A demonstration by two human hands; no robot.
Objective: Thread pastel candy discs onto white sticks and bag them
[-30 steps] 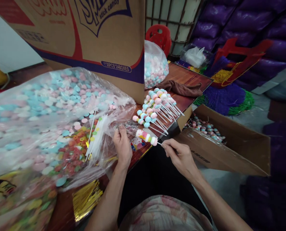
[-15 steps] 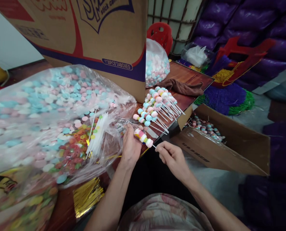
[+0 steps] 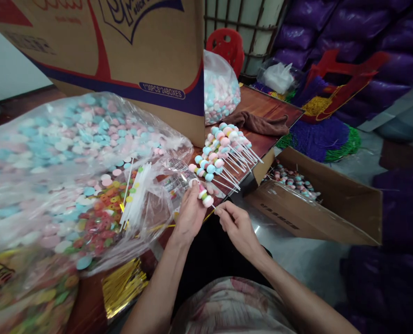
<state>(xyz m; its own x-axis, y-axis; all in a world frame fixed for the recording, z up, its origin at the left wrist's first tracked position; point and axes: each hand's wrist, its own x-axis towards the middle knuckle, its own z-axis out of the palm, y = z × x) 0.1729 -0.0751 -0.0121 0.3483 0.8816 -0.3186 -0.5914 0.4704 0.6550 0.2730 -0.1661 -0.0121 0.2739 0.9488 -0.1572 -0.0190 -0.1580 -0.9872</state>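
Observation:
My right hand (image 3: 236,226) pinches the white stick of a candy skewer (image 3: 203,195) strung with pink, white and blue pieces. My left hand (image 3: 188,214) closes around the skewer's candy end, fingertips at its top. Both hands meet at the front edge of a wooden table (image 3: 262,106). Just beyond them lies a pile of finished skewers (image 3: 223,148), sticks pointing right. Left of my left hand, a clear bag (image 3: 74,153) holds pink and blue candies, ring candies and a bundle of white sticks (image 3: 135,197).
A big cardboard box (image 3: 130,55) stands behind the bag. A second candy bag (image 3: 218,90) and a brown cloth (image 3: 262,123) lie further back. An open carton (image 3: 317,204) with wrapped skewers sits on the floor at right. Gold twist ties (image 3: 123,285) lie near me.
My right hand has carried the skewer left toward my left hand. My left hand has come off the bag and closed around the skewer's candy end.

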